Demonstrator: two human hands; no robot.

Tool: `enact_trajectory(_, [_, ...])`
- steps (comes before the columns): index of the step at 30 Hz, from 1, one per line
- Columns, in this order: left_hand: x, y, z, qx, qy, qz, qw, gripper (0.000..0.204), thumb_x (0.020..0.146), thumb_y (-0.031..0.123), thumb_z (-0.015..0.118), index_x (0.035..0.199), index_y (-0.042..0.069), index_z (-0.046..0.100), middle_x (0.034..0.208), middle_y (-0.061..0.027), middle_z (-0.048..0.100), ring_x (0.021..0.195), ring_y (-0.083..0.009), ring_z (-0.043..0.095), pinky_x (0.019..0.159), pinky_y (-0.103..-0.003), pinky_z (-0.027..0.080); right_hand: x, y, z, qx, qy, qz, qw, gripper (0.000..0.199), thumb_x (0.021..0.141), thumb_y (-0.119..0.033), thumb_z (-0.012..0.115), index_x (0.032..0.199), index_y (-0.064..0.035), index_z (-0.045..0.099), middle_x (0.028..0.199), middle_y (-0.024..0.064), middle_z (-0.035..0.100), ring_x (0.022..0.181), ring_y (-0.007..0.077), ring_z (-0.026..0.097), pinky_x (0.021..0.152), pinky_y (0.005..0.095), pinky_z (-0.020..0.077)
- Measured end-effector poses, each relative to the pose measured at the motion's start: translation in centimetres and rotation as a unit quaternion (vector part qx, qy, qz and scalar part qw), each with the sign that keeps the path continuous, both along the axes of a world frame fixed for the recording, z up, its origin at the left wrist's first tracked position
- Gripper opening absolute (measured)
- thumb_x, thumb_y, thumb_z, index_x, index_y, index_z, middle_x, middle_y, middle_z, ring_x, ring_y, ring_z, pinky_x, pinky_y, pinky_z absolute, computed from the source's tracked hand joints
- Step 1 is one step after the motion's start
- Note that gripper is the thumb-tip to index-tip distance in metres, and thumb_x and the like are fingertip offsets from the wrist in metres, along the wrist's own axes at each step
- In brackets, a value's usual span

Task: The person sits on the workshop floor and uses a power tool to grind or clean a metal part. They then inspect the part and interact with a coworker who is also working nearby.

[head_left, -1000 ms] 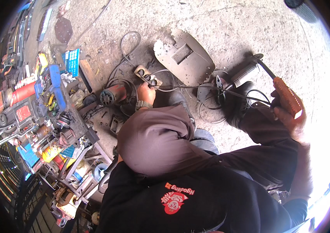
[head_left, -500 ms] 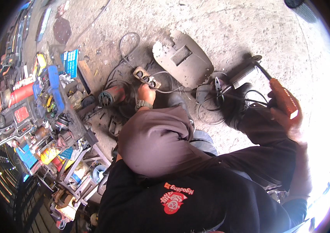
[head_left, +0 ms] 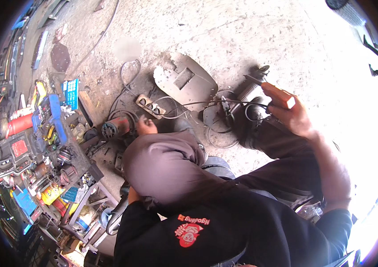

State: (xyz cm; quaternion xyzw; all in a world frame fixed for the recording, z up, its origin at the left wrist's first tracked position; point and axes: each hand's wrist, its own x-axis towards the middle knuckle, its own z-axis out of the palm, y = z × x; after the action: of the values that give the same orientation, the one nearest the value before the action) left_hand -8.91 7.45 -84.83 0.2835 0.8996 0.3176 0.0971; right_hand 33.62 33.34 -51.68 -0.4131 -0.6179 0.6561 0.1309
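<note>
My right hand (head_left: pixel 290 116) is wrapped round the orange-brown handle of a tool with a dark, narrow shaft (head_left: pixel 278 94), raised over my right leg. A dark cable (head_left: pixel 238 102) stretches from near the socket strip towards this hand; whether it joins the tool I cannot tell. Beside my left knee, my left hand (head_left: pixel 146 126) sits just short of the beige socket strip (head_left: pixel 150 107), not touching it. Its fingers are small and blurred, so their state is unclear. An angle grinder (head_left: pixel 251 92) lies on the floor beyond the tool.
A worn welding shield (head_left: pixel 193 91) lies on the concrete, with pliers (head_left: pixel 227 109) near it. A red cylindrical motor-like part (head_left: pixel 117 127) stands left of my left hand. Further left is a cluttered bench (head_left: pixel 75 155) with a red-and-black machine and blue packets. Loose cables loop between.
My left hand has come off the socket strip and drawn back towards my knee. My right hand has brought the tool leftward, its shaft now pointing left. The whole view has shifted somewhat.
</note>
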Motion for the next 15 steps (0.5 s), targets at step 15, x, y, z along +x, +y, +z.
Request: enact_trajectory(15, [5.0,13.3,42.1,-0.034,-0.076,-0.492,0.867,0.018,0.094,0.011,0.066,0.106,-0.001,0.073,0.095,-0.0095,0.072,0.089,-0.0146,0.067,0.078,-0.028,0.051,-5.6,-2.2,4.5,0.209,-0.188,0.062,0.958,0.036,0.088,-0.018,0.065,0.117,0.0018,0.054,0.103,0.0245,0.069,0.1,0.0382,0.067,0.086,0.0456,0.052])
